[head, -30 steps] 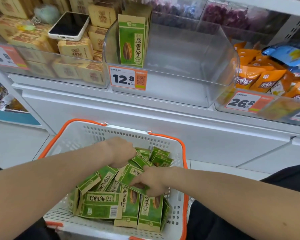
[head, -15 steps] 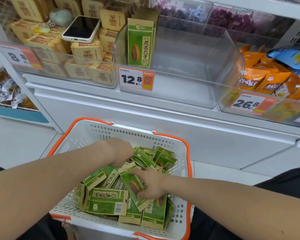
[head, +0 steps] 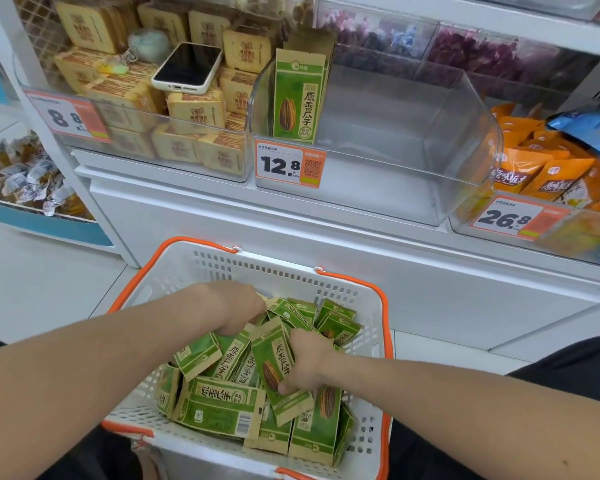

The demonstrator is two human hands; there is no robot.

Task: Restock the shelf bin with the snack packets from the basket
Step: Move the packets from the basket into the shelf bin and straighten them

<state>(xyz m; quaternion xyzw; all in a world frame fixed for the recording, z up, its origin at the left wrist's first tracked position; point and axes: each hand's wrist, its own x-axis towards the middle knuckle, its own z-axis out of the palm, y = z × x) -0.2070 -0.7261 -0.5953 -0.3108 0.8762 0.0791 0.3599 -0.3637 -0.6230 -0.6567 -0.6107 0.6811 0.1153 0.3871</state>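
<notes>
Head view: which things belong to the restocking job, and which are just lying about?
Job: white basket, green seed packets, clear shelf bin, left hand, right hand gripping one packet.
Lying about: phone, yellow packets, orange bags.

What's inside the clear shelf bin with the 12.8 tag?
One green packet stands upright at the left front of the clear bin, with a second packet's brown top showing behind it. Whether more stand behind those is covered.

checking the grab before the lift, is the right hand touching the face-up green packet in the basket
Touching. The head view shows the right hand pinching the green packet, thumb pressed on its printed front.
</notes>
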